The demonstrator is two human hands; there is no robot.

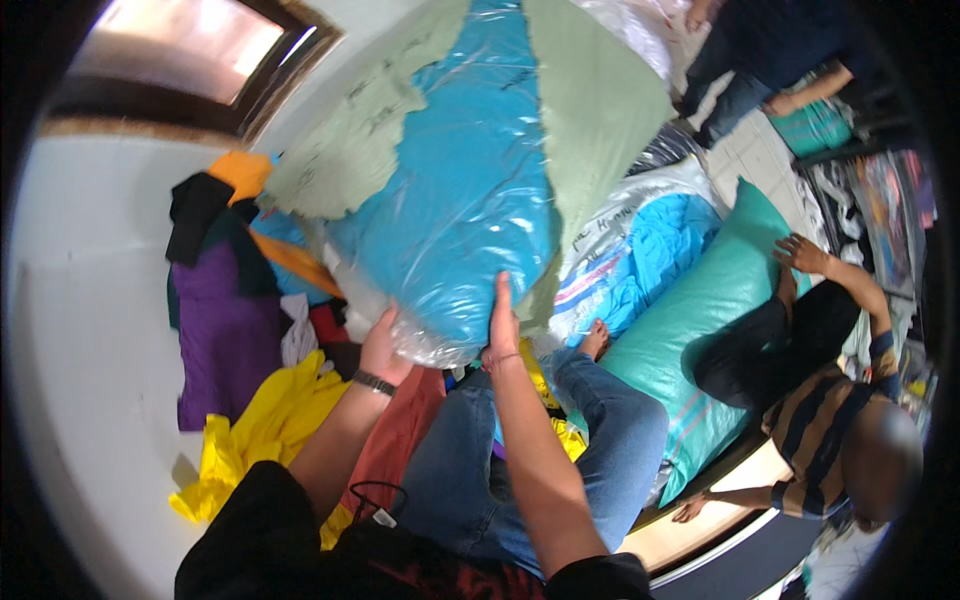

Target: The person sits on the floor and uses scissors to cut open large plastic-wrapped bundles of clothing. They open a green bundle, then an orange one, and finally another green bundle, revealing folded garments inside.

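Two hands (383, 350) (503, 328) hold a blue bundle (470, 190), its top cut off.

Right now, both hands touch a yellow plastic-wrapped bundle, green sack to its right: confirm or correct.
Wrong colour: the head view shows a blue bundle; left hand and right hand touch it, with the green sack to its right.

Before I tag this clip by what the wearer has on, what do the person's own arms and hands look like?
Both sleeves are black, leaving the forearms bare. The left hand has a dark wristband; the right hand, a thin reddish wrist cord. No gloves.
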